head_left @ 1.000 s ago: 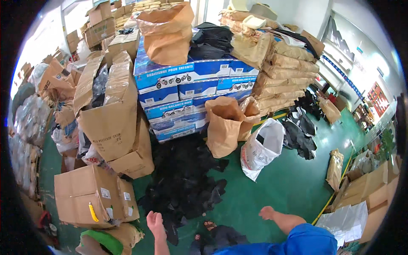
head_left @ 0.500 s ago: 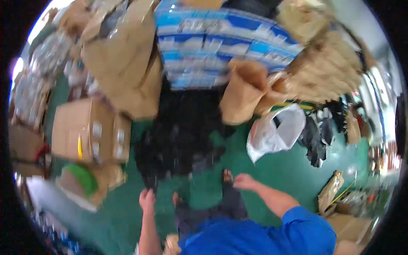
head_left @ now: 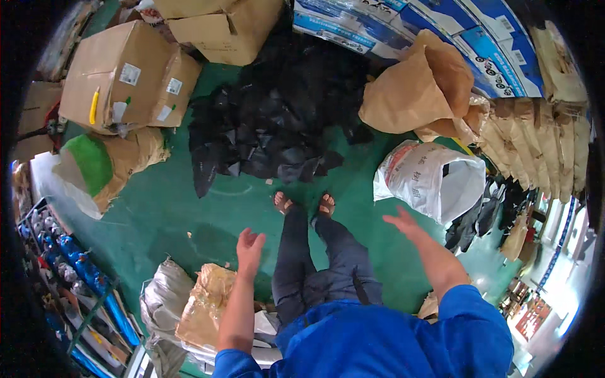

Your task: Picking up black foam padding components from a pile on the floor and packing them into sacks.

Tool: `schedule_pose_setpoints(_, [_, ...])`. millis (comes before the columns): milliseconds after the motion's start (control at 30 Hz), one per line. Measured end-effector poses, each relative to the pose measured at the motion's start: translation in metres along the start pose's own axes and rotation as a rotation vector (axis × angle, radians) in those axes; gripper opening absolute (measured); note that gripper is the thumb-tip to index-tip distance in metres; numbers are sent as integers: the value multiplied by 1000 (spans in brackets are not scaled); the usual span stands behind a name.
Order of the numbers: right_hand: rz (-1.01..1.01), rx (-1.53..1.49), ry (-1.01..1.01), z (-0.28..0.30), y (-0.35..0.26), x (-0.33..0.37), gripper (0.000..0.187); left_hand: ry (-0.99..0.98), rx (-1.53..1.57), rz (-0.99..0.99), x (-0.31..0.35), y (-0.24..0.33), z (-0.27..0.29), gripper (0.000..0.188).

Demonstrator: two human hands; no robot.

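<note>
A heap of black sheet-like pieces (head_left: 271, 126) lies on the green floor in front of my feet. My left hand (head_left: 251, 246) hangs in the air to the left of my legs, fingers apart, holding nothing. My right hand (head_left: 402, 220) is also empty, its fingers stretched out. It is nearest to a white woven sack (head_left: 413, 179) that lies on its side with its mouth gaping to the right. Behind that sack stands an open brown paper bag (head_left: 406, 88).
Cardboard boxes (head_left: 120, 79) stand at the left, with a yellow-handled cutter (head_left: 94, 106) against one. Below them lies a brown sack with a green patch (head_left: 88, 164). Blue printed cartons (head_left: 441, 31) are stacked at the back right. Sacks (head_left: 167, 299) lie beside my left forearm.
The view has tilted down and shifted, so the heap and boxes sit higher in it. My feet, staggered before, are now side by side. Both hands' fingers have spread from a more closed shape.
</note>
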State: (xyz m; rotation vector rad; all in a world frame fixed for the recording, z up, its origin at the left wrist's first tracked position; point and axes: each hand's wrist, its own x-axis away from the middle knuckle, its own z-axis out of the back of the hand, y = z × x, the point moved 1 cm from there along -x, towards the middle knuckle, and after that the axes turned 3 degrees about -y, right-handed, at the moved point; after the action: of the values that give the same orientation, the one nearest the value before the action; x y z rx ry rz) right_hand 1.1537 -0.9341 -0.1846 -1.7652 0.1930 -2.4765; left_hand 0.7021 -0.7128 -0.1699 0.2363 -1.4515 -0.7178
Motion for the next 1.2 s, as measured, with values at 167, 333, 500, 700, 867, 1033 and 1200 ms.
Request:
schedule_pose_setpoints(167, [192, -103, 51, -11, -102, -73, 110, 36, -90, -23, -65, -19, -1, 69])
schedule_pose_setpoints(333, [280, -209, -20, -22, -212, -139, 104, 108, -112, -147, -126, 4, -9, 74])
schedule_pose_setpoints(500, [268, -176, 177, 30, -273, -278, 94, 137, -94, -105, -202, 20, -54, 78])
schedule_pose_setpoints(700, [255, -211, 292, 77, -375, -424, 74, 122, -68, -205, -316, 2, -140, 74])
schedule_pose_setpoints(867, [338, -135, 437, 129, -414, -567, 75, -37, -40, -392, -444, 63, -266, 85])
schedule_pose_setpoints(1033, [417, -428, 163, 92, -443, -650, 90, -26, -90, -616, -566, 127, -298, 94])
schedule_pose_setpoints(1200, [647, -427, 6, 202, -445, -759, 85, -118, -104, -707, -651, 193, -372, 104])
